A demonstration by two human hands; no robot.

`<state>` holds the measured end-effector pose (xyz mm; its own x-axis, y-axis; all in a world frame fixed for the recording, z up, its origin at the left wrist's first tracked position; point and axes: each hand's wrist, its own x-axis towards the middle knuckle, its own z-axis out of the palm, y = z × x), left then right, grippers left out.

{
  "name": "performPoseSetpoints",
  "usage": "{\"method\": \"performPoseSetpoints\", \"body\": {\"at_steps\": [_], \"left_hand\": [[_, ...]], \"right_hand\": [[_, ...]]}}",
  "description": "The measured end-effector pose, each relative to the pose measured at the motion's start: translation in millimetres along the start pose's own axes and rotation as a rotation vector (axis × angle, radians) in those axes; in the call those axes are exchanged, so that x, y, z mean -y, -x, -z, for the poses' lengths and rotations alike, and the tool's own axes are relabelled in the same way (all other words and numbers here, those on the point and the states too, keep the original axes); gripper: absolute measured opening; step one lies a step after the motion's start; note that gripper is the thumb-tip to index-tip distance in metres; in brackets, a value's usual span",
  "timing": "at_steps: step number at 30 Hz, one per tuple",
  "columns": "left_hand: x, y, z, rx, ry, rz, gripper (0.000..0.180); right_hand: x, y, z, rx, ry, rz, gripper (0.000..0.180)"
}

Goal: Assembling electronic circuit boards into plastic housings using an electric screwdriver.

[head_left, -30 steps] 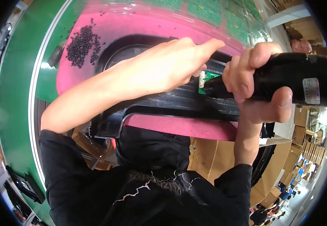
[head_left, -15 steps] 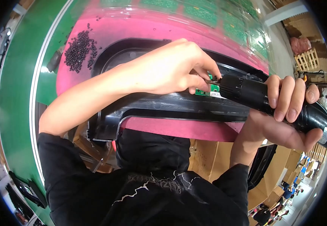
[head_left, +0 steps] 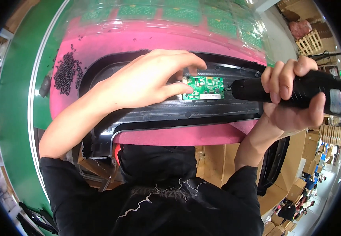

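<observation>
A green circuit board (head_left: 204, 87) with a white label lies in a long black plastic housing (head_left: 151, 115). My left hand (head_left: 158, 76) reaches over the housing from the left, its fingers apart and holding nothing visible. Its thumb rests on the left end of the board. In my right hand (head_left: 290, 84) is a black electric screwdriver (head_left: 251, 90), held nearly level and gripped around its body. The tool's nose points left, at the board's right edge. Whether its tip touches a screw there is too small to tell.
A pile of small black screws (head_left: 66, 73) lies at the left on the pink mat (head_left: 170, 134). Beyond the housing are clear plastic trays (head_left: 186, 19) with green boards. Cardboard boxes (head_left: 213, 161) stand below the table edge, and a wooden pallet (head_left: 309, 42) lies far right.
My left hand has drawn back left from the screwdriver's nose and its fingers have spread, uncovering the board. The screwdriver has swung more level.
</observation>
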<state>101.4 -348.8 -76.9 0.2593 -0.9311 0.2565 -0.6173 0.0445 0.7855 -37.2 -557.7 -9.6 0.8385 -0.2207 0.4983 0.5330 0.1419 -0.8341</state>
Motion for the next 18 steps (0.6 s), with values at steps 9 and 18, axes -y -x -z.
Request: {"method": "performPoseSetpoints", "body": {"at_steps": [9,18], "left_hand": [[-10.1,-4.3,-3.8,0.081,0.001,0.077,0.037],[-28.2,-10.1,-1.7,0.07,-0.034,0.054,0.033]], "right_hand": [[-5.9,0.7,9.9,-0.003,0.0,-0.065,0.043],[-8.1,-3.5,28.1,0.247,-0.12,-0.14,0.057]]}}
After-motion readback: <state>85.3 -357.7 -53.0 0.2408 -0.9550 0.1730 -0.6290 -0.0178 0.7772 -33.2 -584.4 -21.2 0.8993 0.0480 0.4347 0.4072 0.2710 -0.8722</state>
